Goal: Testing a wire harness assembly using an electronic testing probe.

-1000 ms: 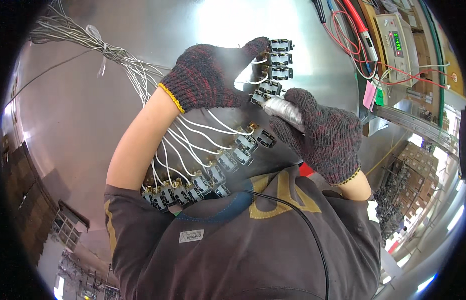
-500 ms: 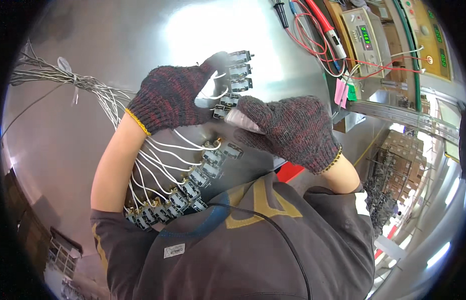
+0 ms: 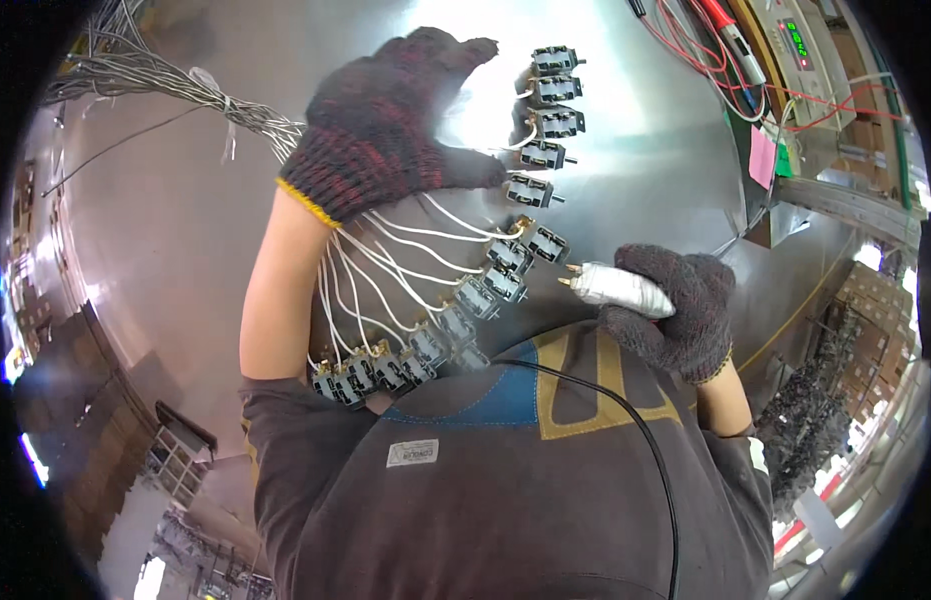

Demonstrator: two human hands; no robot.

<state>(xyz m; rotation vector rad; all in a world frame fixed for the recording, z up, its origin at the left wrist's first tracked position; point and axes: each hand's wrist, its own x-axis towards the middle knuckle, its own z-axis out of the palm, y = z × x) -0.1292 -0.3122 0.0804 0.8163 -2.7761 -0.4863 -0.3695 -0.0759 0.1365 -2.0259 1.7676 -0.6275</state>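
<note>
My left hand [image 3: 380,120], in a dark knitted glove, has its thumb and fingers spread. It is over the white wires [image 3: 415,245], its thumb tip beside one of the small grey-and-black electrical parts [image 3: 530,190]. Several such parts with short shafts lie in a curved row, from the upper middle down to my garment. White wires run to many of them. My right hand [image 3: 675,305], gloved too, is closed around a white-wrapped probe [image 3: 622,289]. Two brass-coloured prongs stick out of it leftward, apart from the nearest part.
A tied bundle of grey wires [image 3: 175,85] lies at the upper left of the metal table [image 3: 175,230]. Red and black test leads [image 3: 733,50] and a meter with a green display [image 3: 797,40] are at the upper right. A black cable [image 3: 657,450] crosses my garment.
My right hand has drawn back from the row of parts toward the lower right, bringing the probe's prongs into sight. My left hand's fingers are away from the upper parts. The view has shifted.
</note>
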